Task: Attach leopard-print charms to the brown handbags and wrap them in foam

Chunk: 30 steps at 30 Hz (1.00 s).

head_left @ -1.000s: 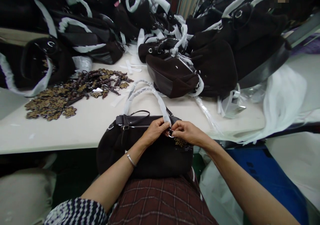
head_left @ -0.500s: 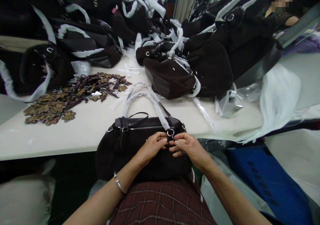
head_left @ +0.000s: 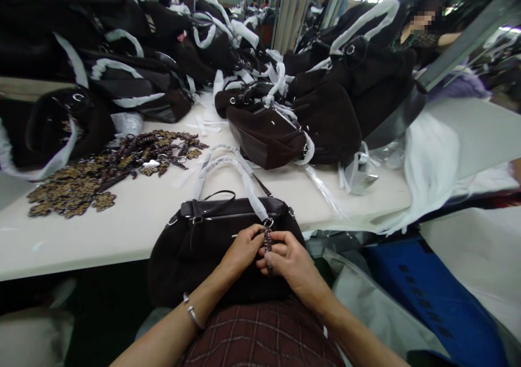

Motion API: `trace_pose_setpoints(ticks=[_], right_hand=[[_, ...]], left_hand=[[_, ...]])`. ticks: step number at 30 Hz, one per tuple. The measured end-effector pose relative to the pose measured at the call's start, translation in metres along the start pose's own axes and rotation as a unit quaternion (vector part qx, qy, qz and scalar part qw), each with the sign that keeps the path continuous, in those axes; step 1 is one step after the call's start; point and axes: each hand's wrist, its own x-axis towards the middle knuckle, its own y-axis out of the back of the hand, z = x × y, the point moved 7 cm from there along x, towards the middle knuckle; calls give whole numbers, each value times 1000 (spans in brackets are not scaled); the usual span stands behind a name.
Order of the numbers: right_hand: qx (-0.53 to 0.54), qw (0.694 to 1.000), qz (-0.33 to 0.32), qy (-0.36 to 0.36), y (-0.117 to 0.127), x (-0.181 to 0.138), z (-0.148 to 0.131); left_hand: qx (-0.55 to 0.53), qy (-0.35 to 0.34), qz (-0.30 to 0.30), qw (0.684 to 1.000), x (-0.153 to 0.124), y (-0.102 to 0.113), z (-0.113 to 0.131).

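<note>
A dark handbag (head_left: 195, 274) leans upright against the table's front edge and my lap, its wrapped handle (head_left: 254, 193) standing up. At the handle's right foot is a metal ring (head_left: 268, 223). Just below it hangs a braided dark bag charm (head_left: 267, 242). My left hand (head_left: 242, 250) is closed, fingertips pinched at the charm's top beside the ring; exactly what they grip is partly hidden. Closed around the charm lower down is my right hand (head_left: 288, 258), thumb and fingers on the braid. The charm's lower end is mostly covered by the right fingers.
On the white table (head_left: 134, 231) a heap of flower-shaped charms (head_left: 73, 188) lies at left. More dark bags (head_left: 325, 117) are piled behind. White sheeting (head_left: 431, 155) drapes over the right edge, above a blue bag (head_left: 431, 291). Another person (head_left: 423, 30) is at the back right.
Both hands have moved slightly left and down in view. The braided charm now hangs straight below the ring, more exposed between my hands. The view has tilted up a little.
</note>
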Motion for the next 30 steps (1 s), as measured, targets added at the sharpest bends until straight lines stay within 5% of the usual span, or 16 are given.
trace_pose_setpoints(ticks=[7,10,16,24,30], right_hand=[[-140,988,4,62,-9,-16,3],[-270,958,-21,95,-17,-21,4],[-423,897,-117,54,-36,-15,11],[-450,869,-169,118,-27,-27,-65],[-379,876,-271,127,-52,-2,-100]], left_hand=[[-106,22,-24,994,-10,4,2],[-138,41,-8,990,-12,5,-1],[-257,139,-34,956,-10,-11,-24],[-261,113,-33,958,-9,-6,-28],[-267,102,-11,958,0,-2,-39]])
